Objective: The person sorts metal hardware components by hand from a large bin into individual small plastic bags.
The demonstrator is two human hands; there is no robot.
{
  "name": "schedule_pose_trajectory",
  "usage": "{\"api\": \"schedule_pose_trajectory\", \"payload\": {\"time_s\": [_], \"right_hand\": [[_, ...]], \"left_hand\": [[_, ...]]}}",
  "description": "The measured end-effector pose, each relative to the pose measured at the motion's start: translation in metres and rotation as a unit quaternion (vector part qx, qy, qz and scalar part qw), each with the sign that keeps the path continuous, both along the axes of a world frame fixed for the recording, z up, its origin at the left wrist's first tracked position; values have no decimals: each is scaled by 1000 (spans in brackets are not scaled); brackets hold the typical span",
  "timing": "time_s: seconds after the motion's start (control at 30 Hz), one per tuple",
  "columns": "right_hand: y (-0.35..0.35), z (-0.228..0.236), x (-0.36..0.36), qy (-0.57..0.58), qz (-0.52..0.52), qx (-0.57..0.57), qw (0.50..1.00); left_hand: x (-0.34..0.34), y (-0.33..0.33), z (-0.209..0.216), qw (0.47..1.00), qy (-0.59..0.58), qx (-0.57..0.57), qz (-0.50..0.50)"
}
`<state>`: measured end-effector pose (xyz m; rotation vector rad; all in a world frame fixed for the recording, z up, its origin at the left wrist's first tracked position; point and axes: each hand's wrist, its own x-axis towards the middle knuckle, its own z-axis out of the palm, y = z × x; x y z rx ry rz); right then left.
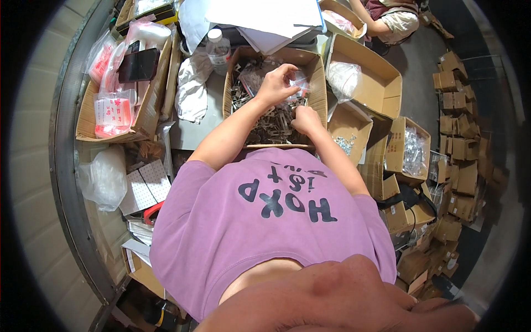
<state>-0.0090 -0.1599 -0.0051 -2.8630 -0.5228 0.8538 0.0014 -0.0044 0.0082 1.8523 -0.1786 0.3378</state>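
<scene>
Person in a purple shirt (276, 221) stands close against the desk (191, 133), forearms reaching away from the body.

Right hand (305, 118) down inside an open cardboard box (316, 72), low at the near right of it, fingers curled onto the heap of small metal parts (274, 124) that fills the box. Grip looks closed round some of them; what exactly sits inside the fist, cannot tell.

Left hand (275, 84) raised just beyond, above the middle of the same box. Fingertips pinched together on a small clear plastic bag (298, 83), which hangs between thumb and fingers over the parts. The two hands are near each other, not touching.

Left of the box: crumpled grey plastic (191, 88) on the desk, a clear bottle (218, 50) with a white cap standing just behind it. Further left, a long carton (88, 119) holding packs of small bags with red print and a dark phone (138, 65) lying on top.

Right of the box: another open carton (381, 83) with a white bag in it, and a smaller one (359, 124) with shiny bits at the bottom. Stacks of small brown boxes (459, 144) beyond on the floor.

Far edge: white paper sheets (265, 16); another person's arm (381, 25) at top right.
</scene>
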Motion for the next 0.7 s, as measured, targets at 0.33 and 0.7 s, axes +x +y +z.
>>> {"api": "schedule_pose_trajectory", "payload": {"time_s": [0.33, 0.7], "right_hand": [[-7, 13, -13, -86, 9, 34, 996], [-9, 13, -17, -64, 67, 5, 996]], "left_hand": [[1, -1, -2, 1000, 4, -3, -2], [2, 0, -3, 1000, 3, -2, -5]]}}
